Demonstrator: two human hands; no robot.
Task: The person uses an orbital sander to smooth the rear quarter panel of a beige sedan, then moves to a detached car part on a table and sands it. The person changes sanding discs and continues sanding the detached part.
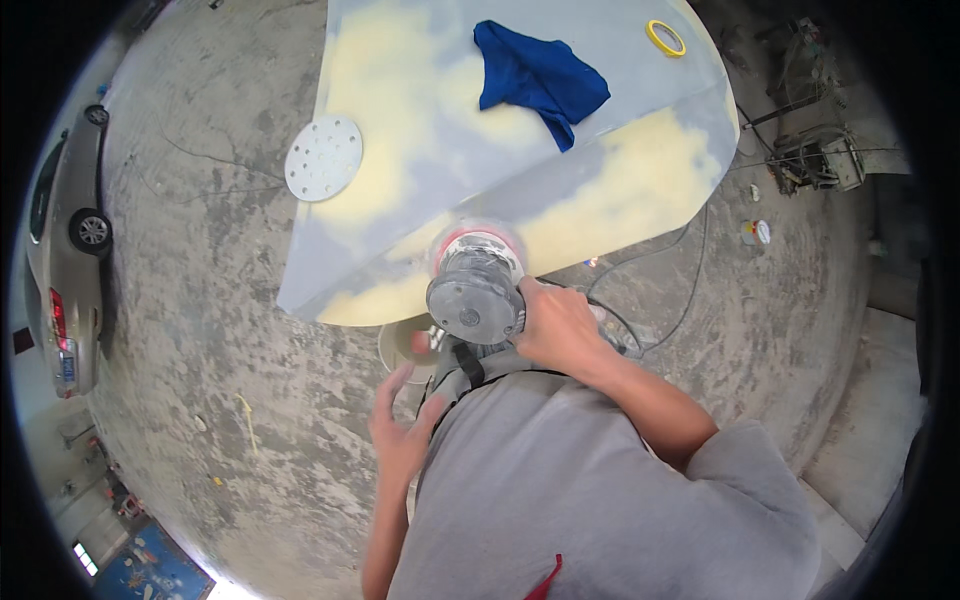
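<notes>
Blotchy grey floor (200, 330) spreads wide — a silver car (68, 265) stands at left.

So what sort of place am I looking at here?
Most likely an auto body repair workshop: a car stands at the far left, a large panel patched yellow and grey lies ahead, and the right hand grips a power sander.

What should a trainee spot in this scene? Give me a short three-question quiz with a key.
1. What does the person's right hand grip?
2. True or false: the blue cloth lies on the panel.
3. In the picture, where is the yellow tape roll relative to the cloth? A) left; B) right; C) underneath

Key:
1. The power sander.
2. True.
3. B.
</notes>
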